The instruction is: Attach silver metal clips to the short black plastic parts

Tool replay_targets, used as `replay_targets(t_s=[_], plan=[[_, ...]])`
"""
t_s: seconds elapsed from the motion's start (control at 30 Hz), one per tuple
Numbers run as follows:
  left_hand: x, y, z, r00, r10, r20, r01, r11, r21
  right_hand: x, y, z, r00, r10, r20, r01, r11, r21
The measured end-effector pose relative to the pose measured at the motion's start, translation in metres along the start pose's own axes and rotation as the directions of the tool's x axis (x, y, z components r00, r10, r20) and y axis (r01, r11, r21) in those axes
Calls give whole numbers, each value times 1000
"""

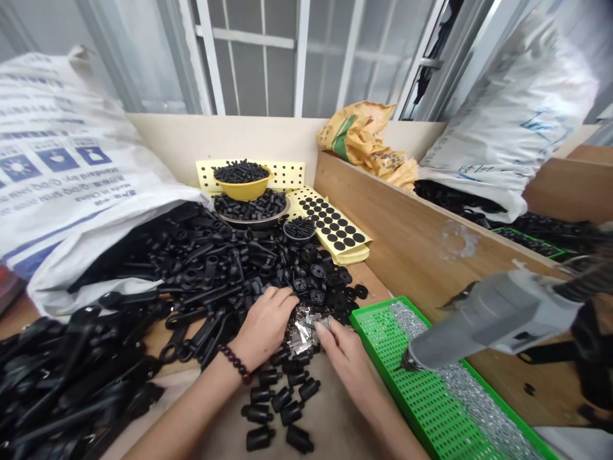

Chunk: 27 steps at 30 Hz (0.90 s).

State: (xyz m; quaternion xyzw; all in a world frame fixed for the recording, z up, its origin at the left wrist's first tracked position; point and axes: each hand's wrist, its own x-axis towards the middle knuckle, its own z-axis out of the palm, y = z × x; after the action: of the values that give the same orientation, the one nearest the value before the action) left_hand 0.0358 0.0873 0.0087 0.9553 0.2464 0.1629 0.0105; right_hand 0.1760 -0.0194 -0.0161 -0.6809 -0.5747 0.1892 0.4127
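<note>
I'm keeping my left hand [263, 327] curled over the black plastic parts [215, 275] and my right hand [345, 361] narrowed at the silver metal bits [302, 332], unable to tell what either holds, with little room before the green perforated tray [383, 372].

On the desk [368, 287], a woven sack [62, 166] lies at the left, its mouth spilling a heap of moulded plastic parts [201, 268] toward the middle. Behind that heap, a bowl [242, 186] stands just behind a dish [253, 217], both holding parts, before a punched sheet [287, 174]. A sheet of round stickers [330, 223] lies to their right. Small metal pieces [301, 332] lie between the left hand [263, 326] and right hand [345, 364], with plastic cylinders [282, 409] nearer the person. To the right, a perforated tray [421, 390] holds screws [479, 396] beneath an electric screwdriver [493, 319], beside a wooden partition [407, 236], with a paper bag [359, 137] and a second sack [512, 115] behind it.
</note>
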Motion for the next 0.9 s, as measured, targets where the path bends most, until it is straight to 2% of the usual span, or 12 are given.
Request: replay_targets(t_s=[0.2,0.4,0.5,0.6,0.77,0.9], plan=[[23,-16,5,993,98,68,-104,991,84,-1,6,4,999,-26,-29,27,999,20],[28,-29,-5,994,98,43,-100,994,38,-1,13,13,992,-64,-108,74,993,91],[18,-25,-12,998,62,-4,-62,997,-35,-2,3,5,983,-128,-133,135,990,44],[1,-12,-17,999,48,-20,-50,992,-117,-5,-7,-3,962,-231,-145,218,971,-101],[-27,10,-21,1000,8,0,-7,933,-361,-10,-13,-6,889,-443,-114,368,841,-397],[-39,18,-25,997,-61,48,77,875,-478,-14,-17,-8,863,-505,-6,443,762,-472]])
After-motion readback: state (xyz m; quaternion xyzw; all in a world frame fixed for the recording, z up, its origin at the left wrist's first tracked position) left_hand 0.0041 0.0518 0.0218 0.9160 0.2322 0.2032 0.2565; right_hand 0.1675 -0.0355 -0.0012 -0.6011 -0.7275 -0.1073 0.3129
